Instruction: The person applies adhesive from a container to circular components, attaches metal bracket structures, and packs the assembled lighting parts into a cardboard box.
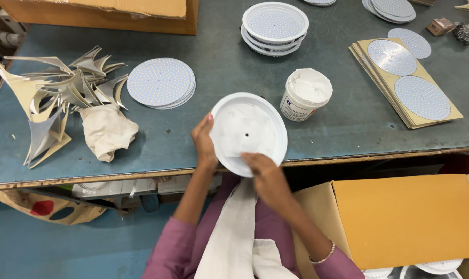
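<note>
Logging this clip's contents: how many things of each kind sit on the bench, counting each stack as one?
Round white plastic housing, held by left hand and right hand: 1
Stack of white housings: 1
White paste tub: 1
Stack of dotted round boards: 1
Crumpled beige cloth: 1
Total: 5

A workshop: worn workbench (203, 139) with stacked round discs (161, 82) and cardboard offcuts (53, 98).

Crumpled cloth (108, 132), card offcuts (53, 98), cardboard box (407, 219)
</note>
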